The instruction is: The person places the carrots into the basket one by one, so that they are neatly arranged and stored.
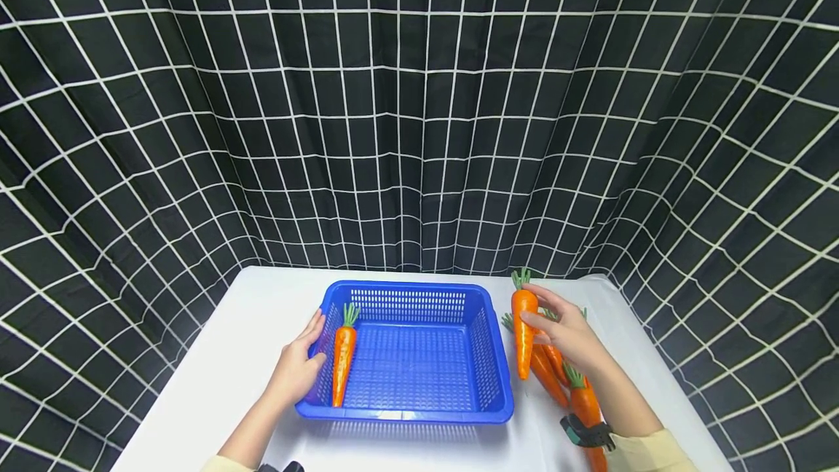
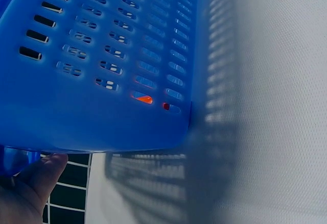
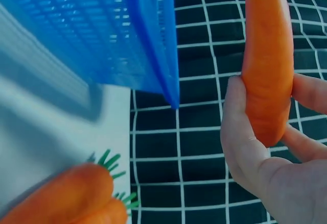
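My right hand (image 1: 569, 330) holds a carrot (image 1: 524, 326) between thumb and fingers, its green top up and its tip pointing down, just right of the blue plastic basket (image 1: 406, 415). In the right wrist view the held carrot (image 3: 268, 55) stands upright in the fingers. At the basket's left side, my left hand (image 1: 296, 370) grips the rim; the left wrist view shows a digit of that hand (image 2: 43, 175) up against the rim. Inside the basket another carrot (image 1: 344, 359) lies along the left wall, leaves toward the back.
Several more carrots (image 1: 547, 374) lie on the white table (image 1: 197, 384) right of the basket, partly hidden under my right hand and forearm. A black cloth with a white grid (image 1: 419, 130) surrounds the table at the back and sides.
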Tool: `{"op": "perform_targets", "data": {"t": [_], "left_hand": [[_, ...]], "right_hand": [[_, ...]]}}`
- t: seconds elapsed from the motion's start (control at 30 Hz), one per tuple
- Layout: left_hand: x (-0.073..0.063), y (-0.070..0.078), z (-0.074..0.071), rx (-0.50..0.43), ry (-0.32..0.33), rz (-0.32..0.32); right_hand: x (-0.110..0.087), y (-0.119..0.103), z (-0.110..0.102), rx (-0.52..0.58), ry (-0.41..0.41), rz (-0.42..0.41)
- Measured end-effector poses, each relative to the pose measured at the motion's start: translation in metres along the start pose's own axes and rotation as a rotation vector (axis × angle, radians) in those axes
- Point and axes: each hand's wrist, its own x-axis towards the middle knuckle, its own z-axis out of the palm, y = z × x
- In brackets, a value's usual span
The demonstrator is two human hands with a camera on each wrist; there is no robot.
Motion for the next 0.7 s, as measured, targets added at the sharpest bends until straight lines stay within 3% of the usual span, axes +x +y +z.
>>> {"op": "perform_targets", "data": {"t": [0.47,0.7], "left_hand": [[-0.001,-0.002,0.002,-0.012,0.018,0.003],[-0.002,0.001,0.001,-0.001,0.030,0.009]], "right_hand": [[0.013,-0.018,0.032,0.069,-0.071,-0.044],[0.018,-0.022,0.049,0.158,-0.114,-0.095]]}}
